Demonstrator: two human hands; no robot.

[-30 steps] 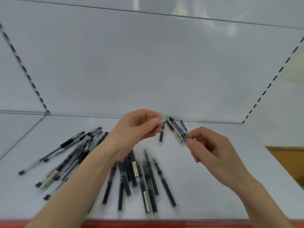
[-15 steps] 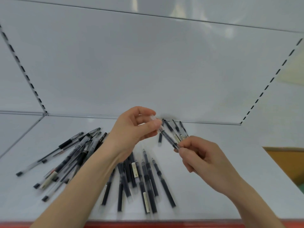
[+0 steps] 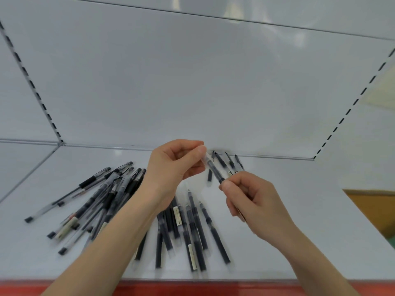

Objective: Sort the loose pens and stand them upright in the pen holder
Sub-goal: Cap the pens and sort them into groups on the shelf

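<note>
Midair, left hand (image 3: 175,166) and right hand (image 3: 255,198) on one pen (image 3: 214,170).

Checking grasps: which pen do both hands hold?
The clear-capped dark pen, left hand pinching its cap, right hand its barrel; no other spans both hands.

Loose black pens lie on a white shelf (image 3: 277,231), and one is lifted between two hands.

The held pen (image 3: 214,170), dark with a clear cap end, slants above the shelf. The left hand (image 3: 173,167) pinches its clear tip and the right hand (image 3: 252,197) grips its lower end. The fanned pens (image 3: 229,162) rise from the right hand just behind it. The left pile (image 3: 102,195) lies crisscrossed, its pens overlapping and slanting. The middle group (image 3: 188,227) lies flat, roughly parallel, running from the front edge towards the back.
</note>
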